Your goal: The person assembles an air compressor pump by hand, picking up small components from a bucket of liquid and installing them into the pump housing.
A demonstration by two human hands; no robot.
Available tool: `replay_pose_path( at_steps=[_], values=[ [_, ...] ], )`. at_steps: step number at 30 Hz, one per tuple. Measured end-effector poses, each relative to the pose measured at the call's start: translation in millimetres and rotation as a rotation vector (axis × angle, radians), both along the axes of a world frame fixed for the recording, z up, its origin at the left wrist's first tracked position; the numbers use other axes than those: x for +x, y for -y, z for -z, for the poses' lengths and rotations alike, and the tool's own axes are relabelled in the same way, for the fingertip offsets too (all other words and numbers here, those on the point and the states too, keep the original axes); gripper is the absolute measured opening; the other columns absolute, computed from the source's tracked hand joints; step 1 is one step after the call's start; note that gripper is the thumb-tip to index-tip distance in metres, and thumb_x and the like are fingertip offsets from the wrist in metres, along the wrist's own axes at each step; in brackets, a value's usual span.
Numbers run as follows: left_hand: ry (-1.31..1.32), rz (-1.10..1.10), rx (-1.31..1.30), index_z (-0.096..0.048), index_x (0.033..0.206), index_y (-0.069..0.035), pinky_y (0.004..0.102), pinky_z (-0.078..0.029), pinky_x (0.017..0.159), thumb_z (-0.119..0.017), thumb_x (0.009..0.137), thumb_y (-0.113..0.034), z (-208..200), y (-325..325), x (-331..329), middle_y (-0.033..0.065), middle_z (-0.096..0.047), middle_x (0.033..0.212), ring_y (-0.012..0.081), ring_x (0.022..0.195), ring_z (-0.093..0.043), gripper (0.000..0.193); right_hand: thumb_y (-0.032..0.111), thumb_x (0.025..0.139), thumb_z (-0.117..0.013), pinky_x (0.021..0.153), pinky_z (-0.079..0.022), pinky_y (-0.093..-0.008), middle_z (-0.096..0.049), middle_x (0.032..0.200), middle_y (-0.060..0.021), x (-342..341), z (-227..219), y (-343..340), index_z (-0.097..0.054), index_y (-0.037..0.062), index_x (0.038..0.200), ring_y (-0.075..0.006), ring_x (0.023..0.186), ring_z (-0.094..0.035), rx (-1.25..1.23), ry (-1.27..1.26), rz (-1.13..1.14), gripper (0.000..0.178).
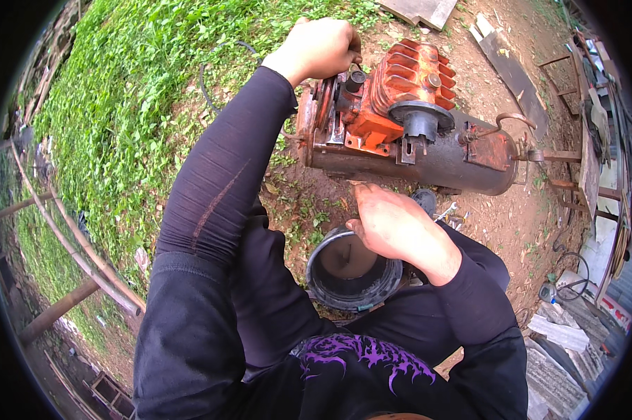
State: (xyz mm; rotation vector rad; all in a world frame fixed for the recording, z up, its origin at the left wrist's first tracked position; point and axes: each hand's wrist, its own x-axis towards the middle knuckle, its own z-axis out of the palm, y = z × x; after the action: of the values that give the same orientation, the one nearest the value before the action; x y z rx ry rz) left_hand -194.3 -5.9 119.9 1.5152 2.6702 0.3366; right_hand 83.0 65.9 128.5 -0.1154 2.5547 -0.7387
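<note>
An orange finned compressor head (414,80) sits on top of a dark, rusty cylindrical air tank (435,161). My left hand (321,50) is closed at the far left side of the compressor, just above a black round cap (356,79); what its fingers grip is hidden. Below the tank's near edge, my right hand (400,225) reaches left with the index finger stretched out and the thumb apart, and no held object shows. Under that hand stands a black bucket (317,276) with murky, brownish liquid inside. A black flanged cylinder (421,120) projects from the compressor's near side.
Wrenches (450,211) lie right of the bucket, near my knee. Wooden boards (515,80) rest on the dirt at the far right. Green weeds (134,91) cover the left ground. Bamboo poles (85,259) stand at the left, and corrugated sheets (564,364) lie lower right.
</note>
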Motion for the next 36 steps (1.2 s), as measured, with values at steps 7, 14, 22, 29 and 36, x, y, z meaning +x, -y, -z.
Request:
replay_pose_path(
  at_steps=[7, 14, 22, 29, 36],
  values=[
    [0.228, 0.018, 0.02, -0.081, 0.101, -0.017, 0.0481, -0.053, 0.09, -0.068, 0.088, -0.027, 5.3, -0.3, -7.9, 0.0099, -0.077, 0.096, 0.0289, 0.093, -0.074, 0.02, 0.022, 0.09, -0.071, 0.083, -0.054, -0.0522, -0.065, 0.098, -0.0296, -3.1, -4.2, 1.3, -0.058, -0.0104, 0.104, -0.048, 0.096, -0.066, -0.005, 0.011, 0.003, 0.037],
    [0.218, 0.004, 0.041, -0.08, 0.099, -0.016, 0.0438, -0.056, 0.084, -0.068, 0.087, -0.026, -0.3, -1.0, -4.2, 0.0099, -0.077, 0.092, 0.0285, 0.089, -0.074, 0.019, 0.021, 0.09, -0.071, 0.084, -0.054, -0.0515, -0.065, 0.097, -0.0298, -2.0, -0.8, 0.7, -0.058, -0.0106, 0.105, -0.0475, 0.096, -0.066, -0.012, -0.015, 0.004, 0.038],
    [0.153, 0.022, 0.041, -0.079, 0.103, -0.012, 0.0462, -0.055, 0.087, -0.07, 0.088, -0.031, 3.1, -0.6, -4.2, 0.0129, -0.076, 0.094, 0.0317, 0.09, -0.073, 0.026, 0.02, 0.089, -0.072, 0.086, -0.053, -0.051, -0.065, 0.1, -0.0305, -2.3, 0.5, 1.1, -0.058, -0.0113, 0.108, -0.0475, 0.098, -0.065, -0.011, -0.009, 0.01, 0.039],
    [0.049, -0.005, 0.074, -0.08, 0.101, -0.017, 0.0512, -0.053, 0.088, -0.069, 0.088, -0.029, 14.5, -0.6, -4.8, 0.0099, -0.077, 0.094, 0.0301, 0.093, -0.073, 0.021, 0.019, 0.089, -0.072, 0.087, -0.053, -0.0513, -0.065, 0.1, -0.0303, -2.9, 1.8, 3.1, -0.057, -0.0109, 0.111, -0.0475, 0.1, -0.065, -0.013, -0.004, 0.015, 0.04],
    [0.054, 0.003, 0.028, -0.079, 0.107, -0.014, 0.0522, -0.05, 0.093, -0.068, 0.09, -0.033, 9.2, -0.4, -1.8, 0.0113, -0.077, 0.097, 0.0321, 0.095, -0.072, 0.027, 0.019, 0.089, -0.072, 0.088, -0.053, -0.0514, -0.065, 0.102, -0.03, -5.1, -1.9, 4.5, -0.057, -0.01, 0.111, -0.0476, 0.101, -0.065, -0.007, 0.012, 0.008, 0.039]
  ],
)
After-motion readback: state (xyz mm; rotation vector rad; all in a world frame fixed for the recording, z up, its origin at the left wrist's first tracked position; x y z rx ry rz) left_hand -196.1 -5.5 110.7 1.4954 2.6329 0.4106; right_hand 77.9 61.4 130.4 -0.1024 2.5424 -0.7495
